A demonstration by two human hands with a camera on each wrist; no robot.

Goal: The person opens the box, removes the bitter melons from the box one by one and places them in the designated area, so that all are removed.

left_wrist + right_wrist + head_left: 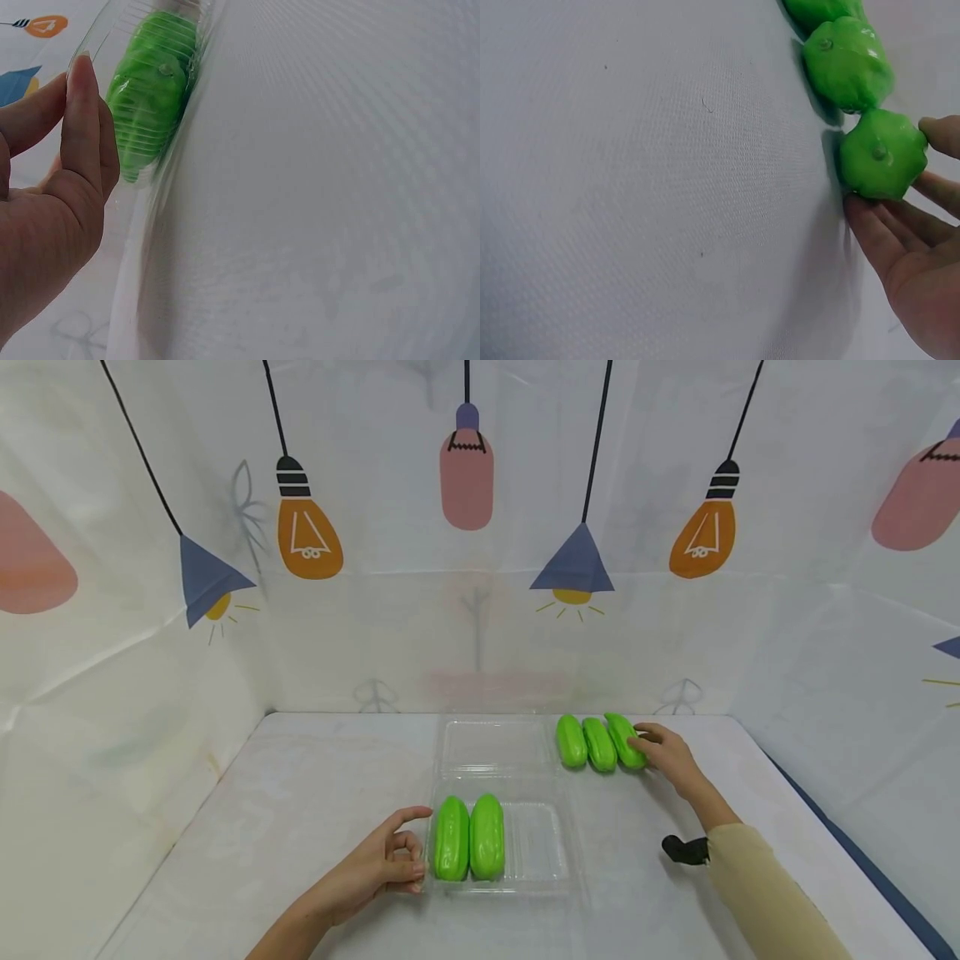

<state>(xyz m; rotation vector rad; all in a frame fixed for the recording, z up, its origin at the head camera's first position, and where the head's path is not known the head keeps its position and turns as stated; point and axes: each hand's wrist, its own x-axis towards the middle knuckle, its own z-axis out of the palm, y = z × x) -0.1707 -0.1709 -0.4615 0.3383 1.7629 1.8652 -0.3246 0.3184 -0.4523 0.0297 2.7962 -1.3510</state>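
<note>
White desk (315,810) carries a clear plastic tray (536,847), hinged lid open behind it. Two green cucumbers (470,837) lie side by side in the tray's left half. Three more cucumbers (599,742) sit in a row on the desk, just right of the tray lid. Left hand (378,867) rests at the tray's left edge, fingers loosely curled, touching the rim. Right hand (670,758) curls fingers round the rightmost loose cucumber (883,154).
</note>
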